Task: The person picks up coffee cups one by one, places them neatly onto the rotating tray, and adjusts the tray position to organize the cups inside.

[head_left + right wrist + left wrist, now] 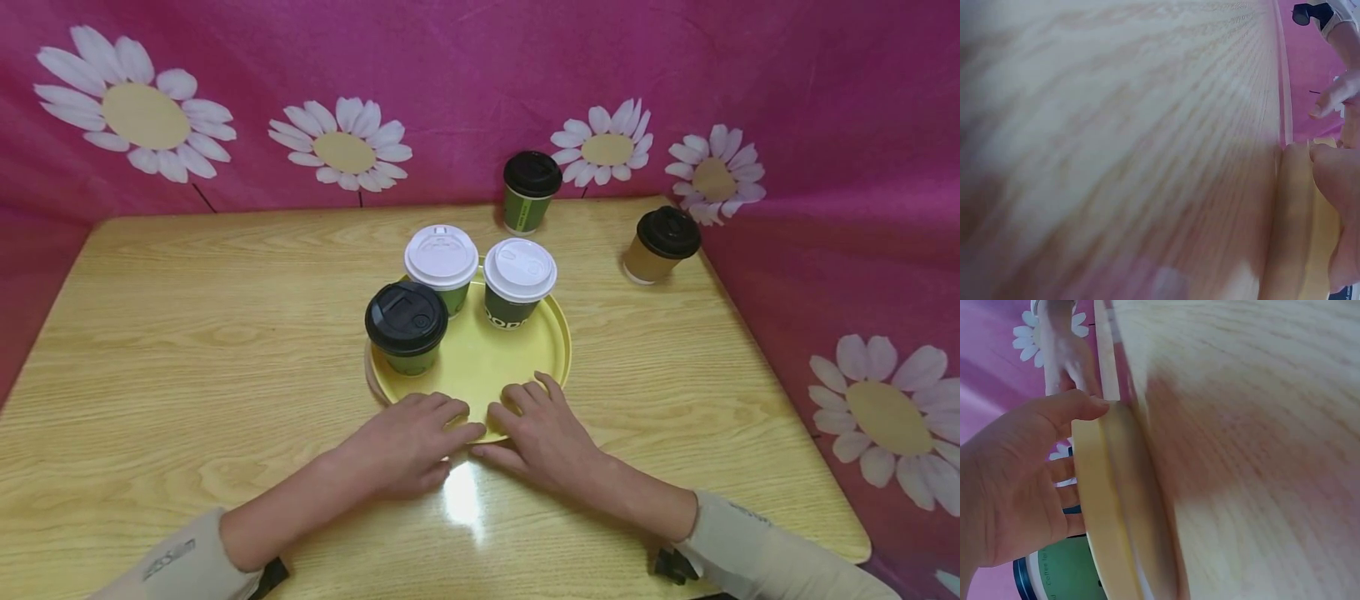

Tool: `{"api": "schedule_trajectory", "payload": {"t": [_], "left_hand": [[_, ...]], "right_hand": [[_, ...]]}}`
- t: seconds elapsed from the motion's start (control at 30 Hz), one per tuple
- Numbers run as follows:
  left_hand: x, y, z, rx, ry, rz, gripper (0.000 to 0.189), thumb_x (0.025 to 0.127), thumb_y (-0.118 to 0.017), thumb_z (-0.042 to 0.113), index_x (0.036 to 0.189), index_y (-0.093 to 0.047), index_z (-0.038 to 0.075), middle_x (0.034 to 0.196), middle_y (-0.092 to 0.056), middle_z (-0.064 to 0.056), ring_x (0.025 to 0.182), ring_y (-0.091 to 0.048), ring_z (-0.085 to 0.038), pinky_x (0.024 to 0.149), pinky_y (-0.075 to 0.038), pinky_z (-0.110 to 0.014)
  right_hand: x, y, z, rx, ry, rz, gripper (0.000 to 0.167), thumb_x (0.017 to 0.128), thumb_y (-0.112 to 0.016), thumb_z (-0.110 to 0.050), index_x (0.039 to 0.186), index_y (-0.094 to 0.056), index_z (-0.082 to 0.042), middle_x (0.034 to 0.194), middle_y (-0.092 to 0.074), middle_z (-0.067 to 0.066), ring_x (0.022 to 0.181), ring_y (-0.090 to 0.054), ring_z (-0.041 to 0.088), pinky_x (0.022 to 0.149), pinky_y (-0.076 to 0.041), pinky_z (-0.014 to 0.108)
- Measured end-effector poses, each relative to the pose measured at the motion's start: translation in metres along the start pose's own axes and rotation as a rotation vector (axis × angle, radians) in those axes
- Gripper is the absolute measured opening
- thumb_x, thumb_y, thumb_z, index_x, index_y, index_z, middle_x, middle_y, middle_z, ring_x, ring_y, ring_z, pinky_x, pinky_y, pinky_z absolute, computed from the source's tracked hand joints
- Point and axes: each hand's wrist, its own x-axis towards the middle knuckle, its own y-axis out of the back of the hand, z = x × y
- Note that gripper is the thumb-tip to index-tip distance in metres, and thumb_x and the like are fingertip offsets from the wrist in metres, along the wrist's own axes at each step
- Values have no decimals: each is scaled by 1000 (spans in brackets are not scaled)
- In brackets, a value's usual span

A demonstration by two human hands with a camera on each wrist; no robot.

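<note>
Two hands are meeting at the near rim of a round yellow tray [553, 333] that is lying on a wooden table [187, 333]. The left hand [408, 442] is resting with its fingers laid over the tray's edge; in the left wrist view its thumb is pressing the rim while the fingers are reaching across the top, so it is gripping the rim. The right hand [543, 433] is lying just beside it, fingers spread and lightly bent over the rim, thumb stretching along the table under the edge; whether it is truly clasping the tray I cannot tell.

Three lidded paper cups are standing on the tray: a green cup with a black lid [407, 327] at the left, a green cup with a white lid [442, 265] behind it, and a dark cup with a white lid [519, 282] to the right. Well apart, near the pink daisy-printed backdrop [225, 67], a green black-lidded cup [530, 190] and a brown black-lidded cup [660, 243] are standing on the table.
</note>
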Motion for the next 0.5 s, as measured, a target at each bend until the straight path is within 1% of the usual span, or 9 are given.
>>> {"api": "schedule_trajectory", "payload": {"t": [0.13, 0.27, 0.37, 0.5], "left_hand": [[-1, -5, 2, 25, 9, -11, 40, 86, -69, 24, 124, -57, 18, 110, -58, -5, 100, -59, -24, 82, -52, -40], [0, -7, 2, 32, 21, 5, 28, 94, -64, 25, 121, -58, 20, 104, -58, -2, 93, -58, -22, 77, -52, -39], [0, -8, 3, 43, 25, 14, 22, 98, -60, 25, 120, -58, 21, 103, -58, -2, 91, -58, -21, 74, -52, -37], [0, -9, 2, 62, 21, 22, 23, 97, -62, 22, 120, -58, 21, 102, -58, -2, 89, -58, -20, 69, -52, -35]], "right_hand": [[0, 0, 0, -1, -3, -1, 46, 92, -56, -61, 88, -58, -16, 90, -51, 2, 82, -52, 26, 102, -35, 55], [0, 0, 0, 4, -5, -4, 46, 92, -55, -62, 87, -58, -16, 90, -50, 2, 81, -51, 26, 103, -34, 56], [0, 0, 0, 9, -2, -1, 46, 92, -56, -62, 87, -58, -16, 89, -50, 2, 80, -50, 26, 103, -34, 56], [0, 0, 0, 13, -1, -3, 46, 92, -56, -61, 88, -58, -16, 89, -50, 2, 82, -51, 26, 103, -34, 57]]}}
